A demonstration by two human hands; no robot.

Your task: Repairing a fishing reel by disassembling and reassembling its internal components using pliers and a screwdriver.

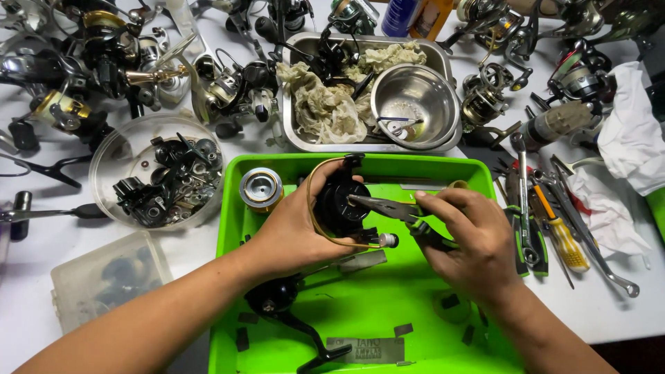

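Observation:
My left hand (pixel 294 225) grips a black fishing-reel rotor (pixel 337 201) with a thin gold bail wire, held above a bright green tray (pixel 360 312). My right hand (pixel 467 239) holds needle-nose pliers (pixel 388 208) with dark handles, their tip pressed against the centre of the rotor. A black reel body with a crank handle (pixel 287 315) lies on the tray under my left wrist. A silver and gold spool (pixel 261 188) stands in the tray's far left corner.
A steel pan (pixel 443 59) behind the tray holds a rag (pixel 325 104) and a metal bowl (pixel 414 97). A clear round tub of black parts (pixel 159 173) sits left. Screwdrivers and pliers (pixel 547 221) lie right. Several reels crowd the back.

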